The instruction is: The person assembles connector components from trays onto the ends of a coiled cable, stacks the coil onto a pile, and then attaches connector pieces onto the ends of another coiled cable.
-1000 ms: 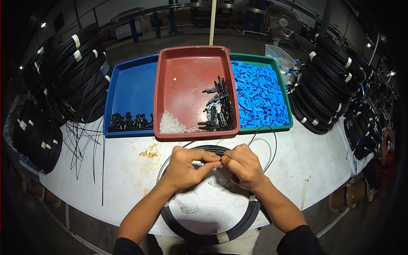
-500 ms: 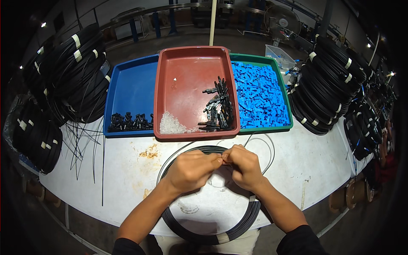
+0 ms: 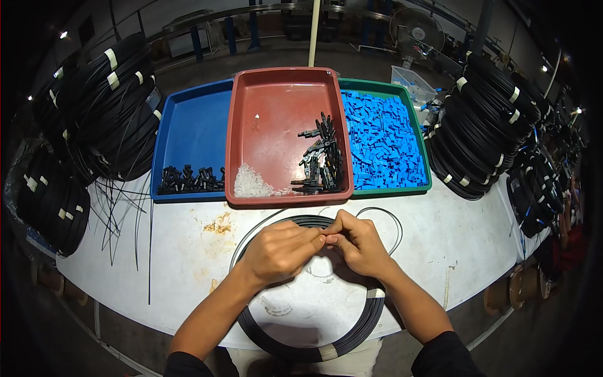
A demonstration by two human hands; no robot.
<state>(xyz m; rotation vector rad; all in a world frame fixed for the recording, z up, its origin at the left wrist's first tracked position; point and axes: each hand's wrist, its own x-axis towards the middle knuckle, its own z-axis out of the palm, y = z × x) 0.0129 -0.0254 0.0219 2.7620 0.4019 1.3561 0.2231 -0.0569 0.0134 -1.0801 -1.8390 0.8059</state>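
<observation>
My left hand (image 3: 281, 250) and my right hand (image 3: 360, 246) meet, fingertips touching, over the far side of a coil of black cable (image 3: 372, 316). Both are closed in a pinch; whatever sits between the fingertips is too small and covered to make out. White tape binds the coil in places, and its near edge hangs over the table's front. A thin loose loop of the cable (image 3: 401, 234) curves out beyond my right hand. Another loose strand bows out along the coil's left side. My hands hide part of the coil's far rim.
Beyond the coil stand a red tray (image 3: 282, 200) with clear small pieces and black connectors, a blue tray (image 3: 188, 198) with black parts, and a green tray (image 3: 429, 182) full of blue clips. Stacked cable coils flank the white table (image 3: 182, 270) left (image 3: 119, 119) and right (image 3: 487, 125).
My right index finger has lifted and bent while its thumb now shows below it. The fingertips have shifted slightly left. My left hand stays nearly in place.
</observation>
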